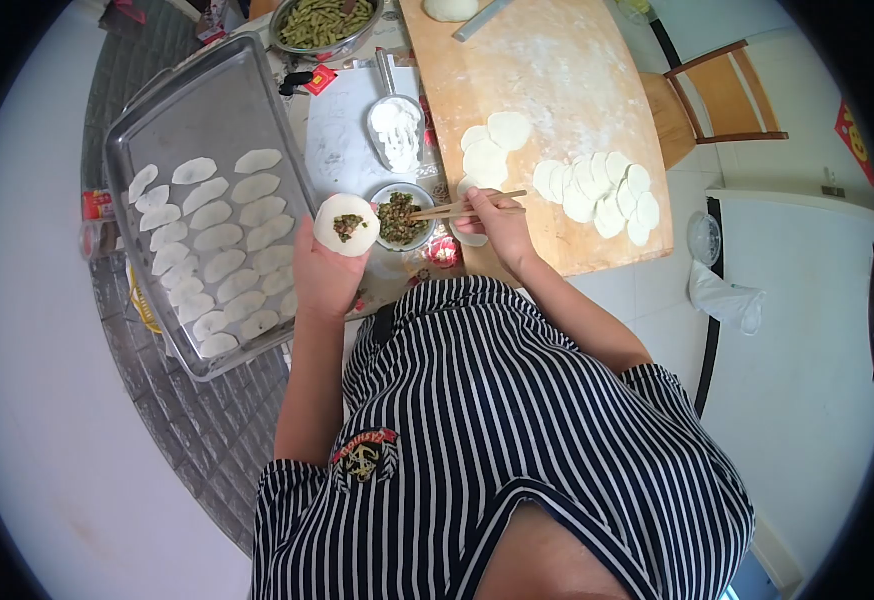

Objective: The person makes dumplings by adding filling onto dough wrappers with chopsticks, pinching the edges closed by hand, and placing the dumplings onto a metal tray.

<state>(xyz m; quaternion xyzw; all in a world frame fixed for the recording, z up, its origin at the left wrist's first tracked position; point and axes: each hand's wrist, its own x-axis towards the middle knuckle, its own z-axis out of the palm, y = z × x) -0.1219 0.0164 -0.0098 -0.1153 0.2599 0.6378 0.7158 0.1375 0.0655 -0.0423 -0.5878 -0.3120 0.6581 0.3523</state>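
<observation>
On my left hand (329, 275) lies a round dumpling wrapper (332, 238), held from below, with a small heap of green and brown filling (350, 228) in its middle. My right hand (497, 225) grips a pair of wooden chopsticks (447, 211), their tips down in the filling of a small bowl (404, 186). Beside that hand, several flat wrappers (485, 160) lie along the near edge of the wooden board. Left of my left hand stands a metal tray (172, 120) with rows of folded dumplings (219, 237).
A metal scoop of flour (396, 125) rests on white paper (332, 125). Behind it stands a bowl of green pods (322, 25). The floured board (557, 90) bears overlapping wrappers (602, 190), a dough lump (452, 8) and a metal blade (482, 20). A wooden chair (722, 95) stands at right.
</observation>
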